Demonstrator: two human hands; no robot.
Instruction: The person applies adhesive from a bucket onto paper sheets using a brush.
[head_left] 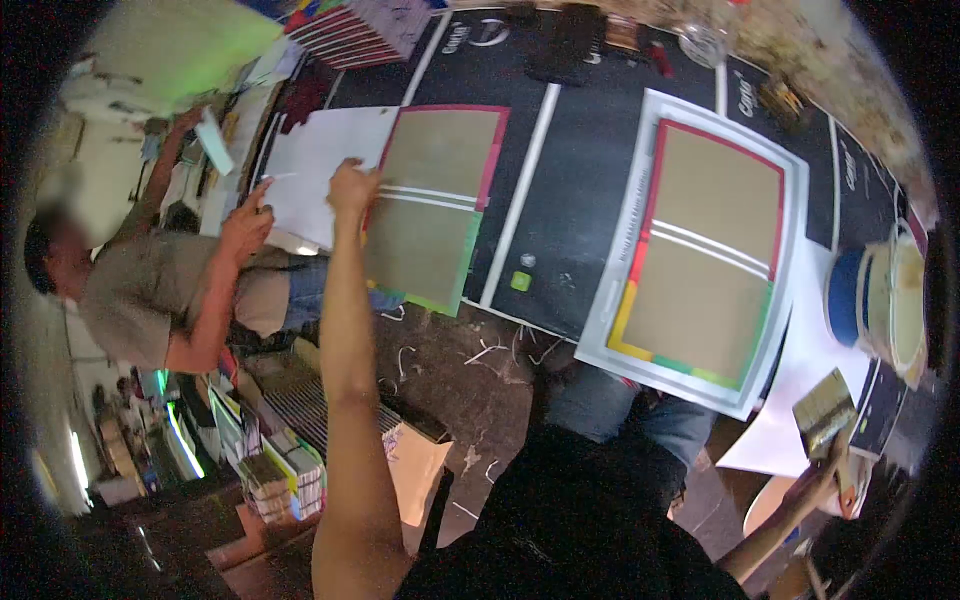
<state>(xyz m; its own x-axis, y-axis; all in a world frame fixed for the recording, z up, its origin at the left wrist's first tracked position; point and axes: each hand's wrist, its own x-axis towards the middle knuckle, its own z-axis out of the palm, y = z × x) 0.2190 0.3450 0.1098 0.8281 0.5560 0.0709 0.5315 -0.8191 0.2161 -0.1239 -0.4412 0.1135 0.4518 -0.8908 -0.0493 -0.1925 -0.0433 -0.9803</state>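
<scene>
My left hand [353,187] is closed at the left edge of a grey-brown board [425,240] with red and green borders; whether it grips anything is unclear. In my right hand [832,468], low at the right, is a wide flat brush [825,412], bristles up. A second such board [705,255], with red, yellow and green borders and two white strips across it, lies on a larger white sheet [622,345] in front of me. The brush is below a round pail [890,300].
A co-worker [150,290] stands at the left, hands near a white sheet [315,160]. On the black table [560,220] are a stack of books [360,35] and a clear container [700,45]. Book stacks [285,475] and paper scraps lie below the table edge.
</scene>
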